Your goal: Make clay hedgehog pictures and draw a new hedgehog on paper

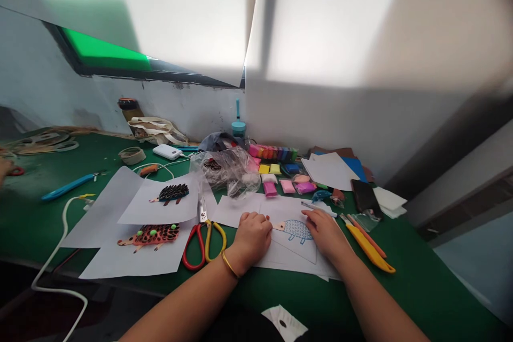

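Note:
On white paper in front of me is a blue-outlined hedgehog drawing with a peach-coloured face. My left hand, with a gold bangle at its wrist, rests just left of the face. Its fingers are curled in, and whatever may be inside them is hidden. My right hand lies over the drawing's right end, fingers stretched out on the paper. Beside my left hand lie scissors with one red and one yellow handle. Right of my right hand is a yellow utility knife.
Several coloured clay packets and a crumpled plastic bag lie behind the paper. Two finished hedgehog pictures, one black and one red-brown, are at left. Farther left are blue pliers, a white cable and another person's hand.

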`<state>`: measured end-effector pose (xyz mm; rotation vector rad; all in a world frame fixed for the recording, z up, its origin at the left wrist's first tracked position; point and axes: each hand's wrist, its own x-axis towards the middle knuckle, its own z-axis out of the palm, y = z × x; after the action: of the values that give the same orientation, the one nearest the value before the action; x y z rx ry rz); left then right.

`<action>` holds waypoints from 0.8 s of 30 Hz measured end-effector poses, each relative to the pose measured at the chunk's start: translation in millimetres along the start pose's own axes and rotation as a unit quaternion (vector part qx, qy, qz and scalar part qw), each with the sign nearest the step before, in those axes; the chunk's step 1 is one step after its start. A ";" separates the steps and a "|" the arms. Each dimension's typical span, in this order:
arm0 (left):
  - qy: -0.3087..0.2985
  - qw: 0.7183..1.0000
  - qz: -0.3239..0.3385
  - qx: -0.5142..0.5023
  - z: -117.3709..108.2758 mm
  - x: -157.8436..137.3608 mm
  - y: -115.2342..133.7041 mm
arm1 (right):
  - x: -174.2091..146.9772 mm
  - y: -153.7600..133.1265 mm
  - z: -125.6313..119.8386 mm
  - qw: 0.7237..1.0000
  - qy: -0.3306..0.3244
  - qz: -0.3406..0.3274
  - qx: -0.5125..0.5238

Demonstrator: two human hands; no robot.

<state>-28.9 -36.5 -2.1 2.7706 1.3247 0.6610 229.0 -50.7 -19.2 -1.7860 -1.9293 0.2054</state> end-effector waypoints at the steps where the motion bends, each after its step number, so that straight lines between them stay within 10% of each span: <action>1: -0.002 1.000 0.004 -0.003 0.3 -0.3 -0.2 | 1.5 0.2 0.4 1.000 -0.001 -0.002 -0.001; 24: -0.006 1.000 0.009 -0.007 0.8 -0.1 1.1 | -2.3 -48.1 10.8 0.994 -0.038 -0.102 -0.007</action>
<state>-27.8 -37.1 -2.7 2.7741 1.2904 0.6499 181.3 -56.8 -8.2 -1.5961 -2.1555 0.1924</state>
